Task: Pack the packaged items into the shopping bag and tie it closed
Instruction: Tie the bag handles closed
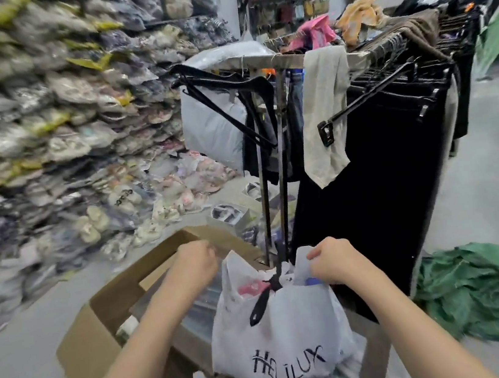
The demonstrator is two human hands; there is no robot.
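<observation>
A white plastic shopping bag (282,338) printed with black letters stands full in front of me, on clear-wrapped packages. Packaged items (251,287) in pink and blue show at its open mouth, crossed by a black strap. My right hand (332,262) is closed on the bag's right handle flap and holds it up. My left hand (196,262) is fisted at the bag's left handle flap; whether it grips the plastic is hidden by the fingers.
An open cardboard box (101,331) sits at the left under my left arm. A metal clothes rack (319,54) with black hangers and dark garments stands right behind the bag. Stacked packaged goods fill the left wall. A green cloth heap (480,291) lies on the floor, right.
</observation>
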